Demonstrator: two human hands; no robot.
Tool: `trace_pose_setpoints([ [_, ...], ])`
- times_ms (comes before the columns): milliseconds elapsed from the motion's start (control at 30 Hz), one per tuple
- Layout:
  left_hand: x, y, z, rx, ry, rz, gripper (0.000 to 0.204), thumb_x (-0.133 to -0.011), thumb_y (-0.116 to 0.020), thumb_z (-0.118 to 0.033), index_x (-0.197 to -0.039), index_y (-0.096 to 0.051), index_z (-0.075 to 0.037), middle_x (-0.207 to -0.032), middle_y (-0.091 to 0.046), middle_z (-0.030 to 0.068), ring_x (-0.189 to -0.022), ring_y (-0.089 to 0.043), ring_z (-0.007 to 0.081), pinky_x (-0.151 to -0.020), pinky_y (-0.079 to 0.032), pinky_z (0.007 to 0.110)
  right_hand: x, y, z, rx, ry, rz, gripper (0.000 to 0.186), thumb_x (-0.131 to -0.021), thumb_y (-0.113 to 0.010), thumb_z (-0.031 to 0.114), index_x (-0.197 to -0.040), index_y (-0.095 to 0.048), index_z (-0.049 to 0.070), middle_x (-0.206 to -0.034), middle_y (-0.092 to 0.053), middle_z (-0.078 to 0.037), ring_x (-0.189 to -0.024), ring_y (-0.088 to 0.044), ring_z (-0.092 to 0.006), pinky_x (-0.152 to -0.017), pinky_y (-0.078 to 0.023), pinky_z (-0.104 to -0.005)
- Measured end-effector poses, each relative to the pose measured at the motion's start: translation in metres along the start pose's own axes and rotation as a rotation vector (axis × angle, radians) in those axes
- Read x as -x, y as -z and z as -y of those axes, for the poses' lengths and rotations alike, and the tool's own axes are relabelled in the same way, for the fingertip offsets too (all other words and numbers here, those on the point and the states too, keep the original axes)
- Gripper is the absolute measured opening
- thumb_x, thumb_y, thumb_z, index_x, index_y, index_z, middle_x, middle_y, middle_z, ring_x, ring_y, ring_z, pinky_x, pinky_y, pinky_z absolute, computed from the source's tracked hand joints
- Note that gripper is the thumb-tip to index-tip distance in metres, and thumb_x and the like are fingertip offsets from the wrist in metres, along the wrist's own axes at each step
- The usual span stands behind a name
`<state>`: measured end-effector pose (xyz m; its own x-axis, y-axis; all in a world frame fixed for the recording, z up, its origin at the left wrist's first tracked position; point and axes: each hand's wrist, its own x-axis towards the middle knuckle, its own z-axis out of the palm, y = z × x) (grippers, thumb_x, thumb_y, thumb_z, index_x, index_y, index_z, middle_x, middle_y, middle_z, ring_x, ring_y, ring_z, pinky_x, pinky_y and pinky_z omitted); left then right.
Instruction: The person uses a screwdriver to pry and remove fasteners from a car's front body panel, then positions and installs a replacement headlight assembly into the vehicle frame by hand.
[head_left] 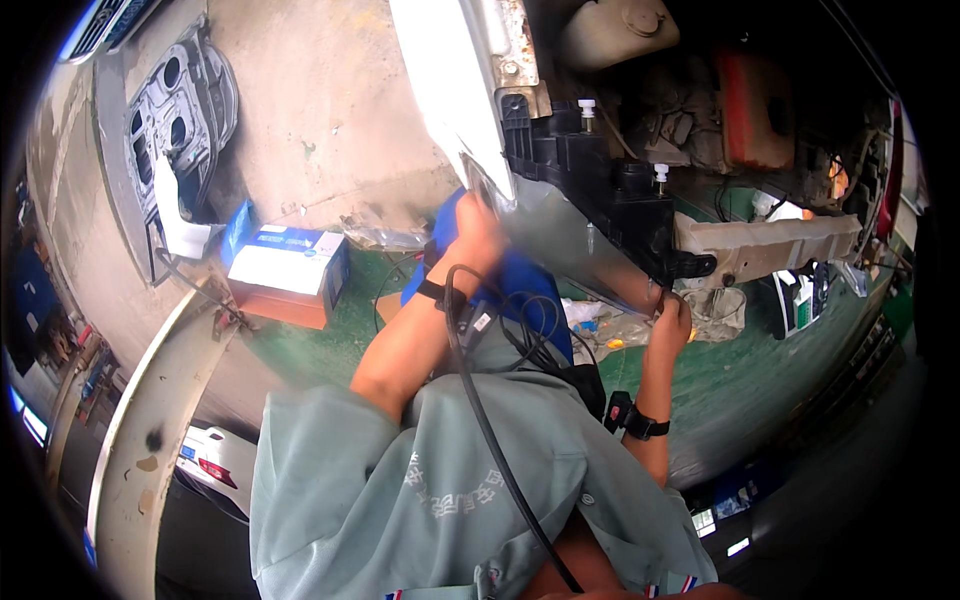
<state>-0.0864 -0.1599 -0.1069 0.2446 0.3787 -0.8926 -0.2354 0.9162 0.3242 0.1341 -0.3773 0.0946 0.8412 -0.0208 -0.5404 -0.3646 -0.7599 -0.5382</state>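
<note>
A car headlight (565, 230) with a clear lens and a black housing sits at the front corner of a vehicle, beside a white fender (440, 85). At the lens's left edge is my left hand (474, 238), slightly blurred, its fingers curled against the headlight. My right hand (673, 318) grips the lower right corner of the lens, thumb and fingers pressed together. Two white-topped adjusters (587, 110) stick up from the housing. Part of each hand's grip is hidden behind the lens edge.
A pale crossbeam (770, 245) runs right from the headlight. A blue and white carton (290, 270) stands on the floor at left, near a grey door frame (180, 120) and a long curved panel (150, 430). A black cable (475, 390) hangs across my front.
</note>
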Motion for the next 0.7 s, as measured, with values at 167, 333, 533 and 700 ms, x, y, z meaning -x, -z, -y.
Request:
trace_pose_setpoints([
  [167, -0.008, -0.004, 0.015, -0.062, -0.049, -0.073, 0.020, -0.100, -0.045, -0.011, -0.107, -0.058, 0.002, -0.092, -0.064, 0.0140, -0.081, -0.063, 0.0232, -0.068, -0.053, 0.040, 0.033, 0.002, 0.074, 0.401, 0.363, -0.004, 0.023, -0.094, -0.061, 0.019, -0.104, -0.065, -0.002, -0.099, -0.068, -0.009, -0.090, -0.062, -0.0185, -0.084, -0.049, -0.0312],
  [333, 0.023, -0.035, -0.020, 0.625, 0.166, -0.059, 0.027, -0.101, -0.037, -0.019, -0.108, -0.059, -0.006, -0.113, -0.058, 0.0086, -0.094, -0.057, 0.0200, -0.076, -0.052, 0.037, 0.044, -0.101, 0.182, 0.515, 0.994, 0.349, 0.043, -0.095, -0.063, 0.026, -0.129, -0.057, 0.000, -0.121, -0.063, -0.021, -0.114, -0.060, -0.0361, -0.100, -0.045, -0.0417],
  [533, 0.061, -0.055, -0.059, 0.577, 0.230, -0.042, 0.045, -0.100, -0.028, -0.037, -0.116, -0.060, -0.010, -0.111, -0.061, 0.0069, -0.100, -0.058, 0.0225, -0.084, -0.050, 0.045, 0.081, -0.208, 0.240, 1.060, 0.918, 0.326, 0.110, -0.072, -0.076, 0.067, -0.143, -0.038, -0.008, -0.138, -0.044, -0.035, -0.129, -0.046, -0.0464, -0.107, -0.040, -0.0507],
  [700, 0.051, -0.024, -0.052, 0.490, 0.298, 0.331, 0.063, -0.097, -0.030, -0.057, -0.126, -0.057, -0.009, -0.121, -0.061, 0.0091, -0.108, -0.057, 0.0269, -0.095, -0.044, 0.048, 0.082, -0.221, 0.221, 1.113, 0.934, 0.240, 0.114, -0.067, -0.076, 0.072, -0.144, -0.039, -0.003, -0.143, -0.037, -0.038, -0.133, -0.039, -0.0504, -0.108, -0.037, -0.0557],
])
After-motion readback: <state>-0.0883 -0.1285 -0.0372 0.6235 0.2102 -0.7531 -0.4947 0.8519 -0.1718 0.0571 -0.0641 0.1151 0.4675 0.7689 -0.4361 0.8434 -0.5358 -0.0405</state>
